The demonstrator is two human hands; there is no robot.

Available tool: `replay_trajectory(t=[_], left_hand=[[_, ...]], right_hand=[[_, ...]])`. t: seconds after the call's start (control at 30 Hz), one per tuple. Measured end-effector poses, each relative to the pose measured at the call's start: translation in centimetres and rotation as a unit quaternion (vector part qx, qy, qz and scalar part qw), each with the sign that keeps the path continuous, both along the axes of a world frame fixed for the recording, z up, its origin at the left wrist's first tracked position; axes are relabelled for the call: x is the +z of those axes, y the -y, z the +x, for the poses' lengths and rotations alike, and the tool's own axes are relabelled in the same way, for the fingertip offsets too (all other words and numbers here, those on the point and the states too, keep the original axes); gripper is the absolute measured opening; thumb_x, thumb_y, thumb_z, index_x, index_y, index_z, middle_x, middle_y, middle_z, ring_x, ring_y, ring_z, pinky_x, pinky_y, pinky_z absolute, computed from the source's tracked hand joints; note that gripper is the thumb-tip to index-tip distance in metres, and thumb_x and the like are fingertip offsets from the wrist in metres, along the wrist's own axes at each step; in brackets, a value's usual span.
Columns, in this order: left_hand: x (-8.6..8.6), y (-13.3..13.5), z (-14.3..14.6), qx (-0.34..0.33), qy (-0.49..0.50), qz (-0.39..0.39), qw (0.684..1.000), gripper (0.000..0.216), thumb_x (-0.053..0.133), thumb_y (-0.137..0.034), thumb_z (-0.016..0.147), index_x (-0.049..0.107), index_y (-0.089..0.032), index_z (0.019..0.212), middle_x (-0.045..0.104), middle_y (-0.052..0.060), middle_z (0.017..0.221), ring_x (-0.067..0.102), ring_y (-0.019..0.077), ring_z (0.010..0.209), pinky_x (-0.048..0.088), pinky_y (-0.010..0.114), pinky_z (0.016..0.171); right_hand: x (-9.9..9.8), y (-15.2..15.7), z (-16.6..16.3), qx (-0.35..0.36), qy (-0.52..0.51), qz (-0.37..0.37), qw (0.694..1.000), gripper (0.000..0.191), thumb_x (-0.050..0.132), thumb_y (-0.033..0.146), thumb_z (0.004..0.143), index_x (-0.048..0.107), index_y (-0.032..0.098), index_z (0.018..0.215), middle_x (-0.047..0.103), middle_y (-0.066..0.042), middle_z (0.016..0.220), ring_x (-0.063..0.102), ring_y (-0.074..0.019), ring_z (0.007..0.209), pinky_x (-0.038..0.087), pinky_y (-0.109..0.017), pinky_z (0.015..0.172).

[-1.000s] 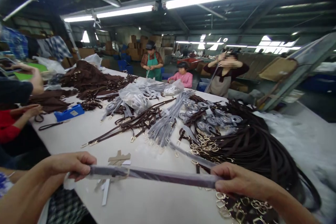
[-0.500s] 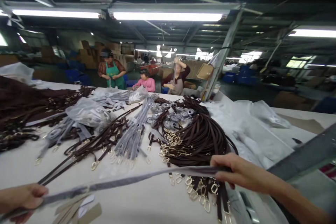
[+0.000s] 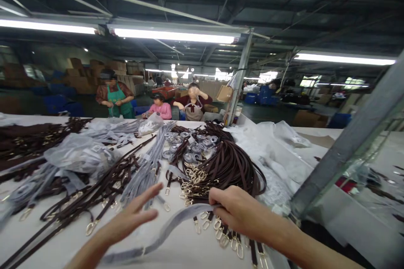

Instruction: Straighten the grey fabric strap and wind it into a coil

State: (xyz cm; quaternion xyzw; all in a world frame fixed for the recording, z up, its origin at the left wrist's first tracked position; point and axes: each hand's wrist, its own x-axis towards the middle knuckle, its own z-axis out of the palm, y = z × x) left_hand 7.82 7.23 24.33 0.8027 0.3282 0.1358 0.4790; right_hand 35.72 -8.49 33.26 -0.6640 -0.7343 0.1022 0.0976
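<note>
Right hand (image 3: 241, 212) pinches a plastic-sleeved strap (image 3: 166, 229), likely light, limp, slippery, best gripped across its width; left hand (image 3: 130, 217) spread, empty.

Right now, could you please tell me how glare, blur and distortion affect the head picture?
Head view: fluorescent lights glare white under a dark roof; the left hand looks slightly blurred; the steel post leans steeply, perhaps partly from wide-angle distortion.
</note>
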Motion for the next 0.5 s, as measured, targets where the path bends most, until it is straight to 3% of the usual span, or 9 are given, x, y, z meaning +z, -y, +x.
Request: replay_trajectory(t=[0.03, 0.07, 0.13, 0.2, 0.27, 0.37, 0.43, 0.5], left_hand=[[0.8, 1.9, 2.6, -0.05, 0.03, -0.012, 0.998, 0.086, 0.066, -0.051, 0.073, 0.031, -0.026, 0.147, 0.042, 0.009, 0.152, 0.041, 0.028, 0.135, 0.032, 0.042, 0.114], [1.6, 3.6, 5.0, -0.079, 0.06, -0.018, 0.995, 0.085, 0.069, -0.041, 0.07, 0.033, -0.026, 0.145, 0.05, 0.008, 0.144, 0.047, 0.0257, 0.128, 0.034, 0.039, 0.111], [2.3, 6.2, 8.5, -0.1, 0.087, 0.002, 0.991, 0.044, 0.055, -0.03, 0.08, 0.055, -0.023, 0.124, 0.067, 0.005, 0.112, 0.059, 0.0207, 0.102, 0.044, 0.032, 0.093], [2.4, 7.1, 9.8, -0.098, 0.072, 0.043, 0.992, 0.023, 0.043, -0.03, 0.087, 0.064, -0.02, 0.092, 0.066, 0.003, 0.086, 0.056, 0.0177, 0.082, 0.043, 0.029, 0.077], [2.1, 6.6, 9.1, -0.093, 0.029, 0.077, 0.992, 0.029, 0.039, -0.035, 0.09, 0.059, -0.019, 0.076, 0.06, 0.002, 0.077, 0.052, 0.0168, 0.075, 0.04, 0.028, 0.071], [2.0, 4.4, 6.3, -0.088, -0.039, 0.09, 0.991, 0.031, 0.039, -0.041, 0.09, 0.053, -0.02, 0.072, 0.055, 0.001, 0.075, 0.049, 0.0167, 0.073, 0.038, 0.027, 0.069], [2.1, 2.8, 4.2, -0.076, -0.064, 0.086, 0.991, 0.033, 0.038, -0.044, 0.089, 0.052, -0.02, 0.071, 0.054, 0.001, 0.074, 0.049, 0.0168, 0.073, 0.038, 0.027, 0.07], [1.9, 1.2, 2.0, -0.039, -0.078, 0.082, 0.993, 0.036, 0.037, -0.048, 0.088, 0.053, -0.019, 0.073, 0.054, 0.001, 0.075, 0.048, 0.0174, 0.075, 0.039, 0.027, 0.072]], right_hand=[[-0.3, -0.7, -0.5, 0.007, -0.057, -0.011, 0.998, 0.011, 0.054, 0.01, 0.076, 0.058, 0.02, 0.078, 0.065, 0.001, 0.066, 0.067, -0.0163, 0.066, 0.036, -0.022, 0.055], [-0.6, -1.3, -0.9, 0.008, -0.116, -0.035, 0.993, 0.012, 0.054, 0.009, 0.073, 0.057, 0.02, 0.077, 0.063, 0.003, 0.064, 0.066, -0.0141, 0.061, 0.037, -0.02, 0.052], [-1.3, -2.3, -0.8, 0.001, -0.226, -0.124, 0.966, 0.015, 0.054, 0.009, 0.069, 0.057, 0.019, 0.079, 0.062, 0.006, 0.061, 0.065, -0.012, 0.052, 0.04, -0.016, 0.045], [-2.2, -2.9, 0.1, -0.003, -0.316, -0.24, 0.918, 0.018, 0.059, 0.012, 0.067, 0.056, 0.019, 0.084, 0.065, 0.006, 0.06, 0.064, -0.0121, 0.048, 0.042, -0.015, 0.039], [-3.4, -3.2, 1.5, 0.014, -0.393, -0.375, 0.839, 0.02, 0.068, 0.02, 0.066, 0.057, 0.018, 0.083, 0.067, 0.004, 0.058, 0.064, -0.0125, 0.047, 0.046, -0.016, 0.038], [-5.6, -3.1, 3.6, 0.051, -0.469, -0.518, 0.714, 0.037, 0.082, 0.038, 0.06, 0.062, 0.014, 0.078, 0.071, 0.0, 0.063, 0.068, -0.0135, 0.051, 0.053, -0.018, 0.044], [-7.3, -2.7, 4.8, 0.052, -0.485, -0.551, 0.678, 0.047, 0.087, 0.046, 0.053, 0.066, 0.013, 0.079, 0.072, -0.002, 0.063, 0.069, -0.0147, 0.052, 0.056, -0.02, 0.047], [-8.9, -2.2, 6.0, 0.042, -0.485, -0.567, 0.664, 0.051, 0.089, 0.049, 0.05, 0.068, 0.011, 0.078, 0.072, -0.003, 0.061, 0.069, -0.0153, 0.052, 0.057, -0.021, 0.049]])
